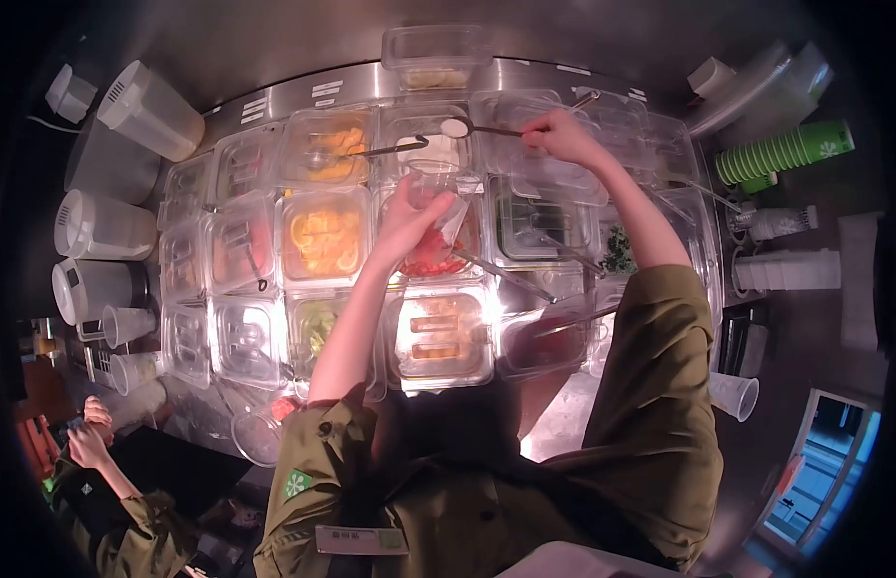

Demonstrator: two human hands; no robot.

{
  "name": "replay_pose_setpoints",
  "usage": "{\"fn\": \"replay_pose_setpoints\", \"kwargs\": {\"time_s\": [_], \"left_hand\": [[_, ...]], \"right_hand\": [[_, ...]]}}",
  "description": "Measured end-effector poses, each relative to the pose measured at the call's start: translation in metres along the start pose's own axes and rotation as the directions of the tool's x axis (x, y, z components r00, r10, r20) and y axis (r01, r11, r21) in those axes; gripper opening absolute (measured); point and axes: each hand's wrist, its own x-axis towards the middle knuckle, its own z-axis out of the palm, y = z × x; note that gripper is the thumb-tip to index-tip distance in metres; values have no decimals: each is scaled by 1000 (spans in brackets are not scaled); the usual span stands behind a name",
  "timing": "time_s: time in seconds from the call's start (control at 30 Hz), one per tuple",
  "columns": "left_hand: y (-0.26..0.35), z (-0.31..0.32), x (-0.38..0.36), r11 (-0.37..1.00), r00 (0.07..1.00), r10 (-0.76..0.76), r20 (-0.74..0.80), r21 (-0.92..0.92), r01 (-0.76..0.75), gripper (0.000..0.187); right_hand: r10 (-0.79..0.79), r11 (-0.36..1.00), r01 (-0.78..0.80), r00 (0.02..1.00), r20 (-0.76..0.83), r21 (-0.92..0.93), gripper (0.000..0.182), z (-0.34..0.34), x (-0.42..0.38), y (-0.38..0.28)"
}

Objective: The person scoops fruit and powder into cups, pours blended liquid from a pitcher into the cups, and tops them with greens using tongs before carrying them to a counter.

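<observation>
My left hand (409,220) is closed around a clear plastic cup (440,181), which is tilted over the middle containers. Some white stuff shows inside the cup. My right hand (566,138) grips the dark handle of a long spoon (496,130). Its round bowl carries a white heap (455,127), just above the cup's rim and apart from it. Beneath both hands lies a clear container of white food (438,152). Red diced pieces (434,262) fill the container under my left hand.
Rows of lidded clear containers surround my hands, among them orange slices (323,236) and dark green leaves (619,252). Several utensil handles stick out. Green cups (785,154) are stacked at right, pitchers (101,226) stand at left. A co-worker's hands (90,433) show lower left.
</observation>
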Motion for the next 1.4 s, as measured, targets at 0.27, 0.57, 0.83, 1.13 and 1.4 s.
{"fn": "replay_pose_setpoints", "kwargs": {"time_s": [0.27, 0.57, 0.83, 1.13, 1.4], "left_hand": [[-1, 28, -1, 972, 971, 228, -75, -33, -231, 91], [1, 25, -35, 842, 857, 505, -107, 281, -461, 94], [3, 22, -59, 891, 878, 438, -193, -35, -452, 93], [2, 10, -110, 803, 831, 500, -242, -230, -550, 92], [-87, -18, -326, 891, 716, 452, -533, 310, -332, 94]], "right_hand": [[-516, 521, 409, 850, 105, -749, 29, -13, -92, -84], [-117, 987, 133, 980, 160, -91, 24, -14, -126, -76], [139, 606, -389, 911, 389, 694, 27, -18, -137, -68], [145, 687, -239, 970, 194, 686, 25, -2, -69, -30], [-282, 532, 131, 959, -29, -837, 17, 105, 29, -55]]}}
